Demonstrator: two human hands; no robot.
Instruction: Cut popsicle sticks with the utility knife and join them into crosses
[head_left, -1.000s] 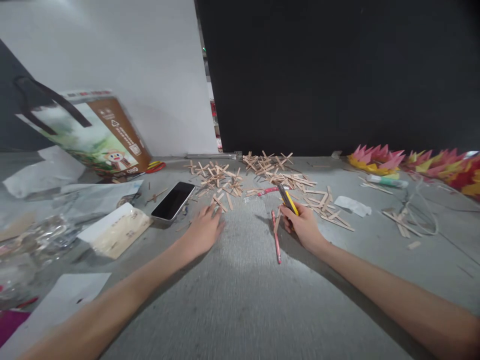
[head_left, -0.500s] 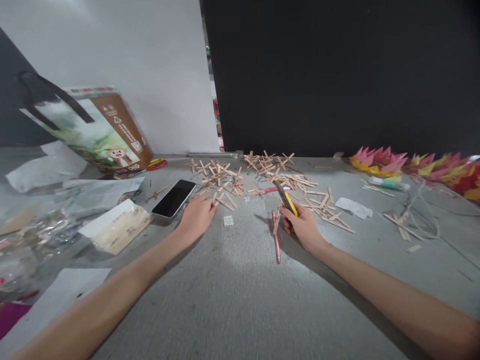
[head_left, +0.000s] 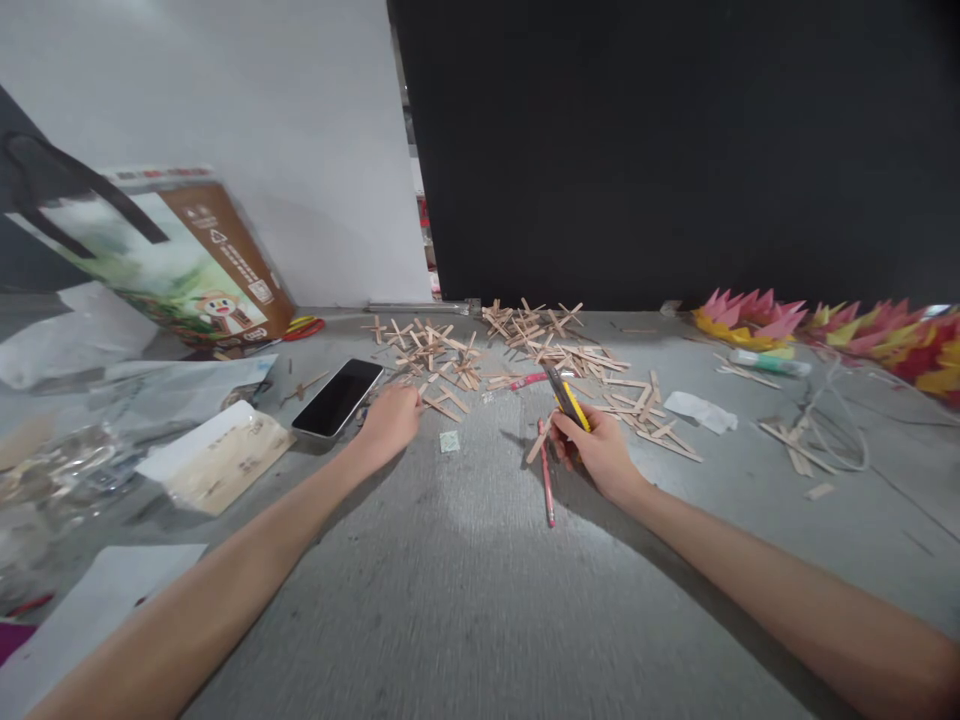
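Observation:
My right hand [head_left: 596, 448] is closed around a yellow and black utility knife [head_left: 571, 402], its front end pointing up and away. The same fingers also grip a small wooden craft stick piece [head_left: 538, 445], which slants down to the left. Just beneath it, a pink pencil-like stick [head_left: 547, 490] lies on the grey surface. My left hand [head_left: 391, 418] rests low beside a black-screened phone [head_left: 339, 398], close to loose craft sticks. Its fingers are curled in, and what they hold, if anything, is hidden. A small pale green patterned square [head_left: 449, 442] lies between the hands.
Piles of crossed craft sticks [head_left: 431, 348] lie toward the wall. At left are a printed bag [head_left: 202, 265], scissors [head_left: 304, 327], a packet [head_left: 225, 455] and plastic wrapping. At right are a white scrap [head_left: 701, 411], a glue tube [head_left: 771, 362], a cable and paper flowers [head_left: 750, 320].
My left hand's fingers have curled in more. The craft stick piece in my right hand has swung out leftward over the pink stick. The view has shifted slightly.

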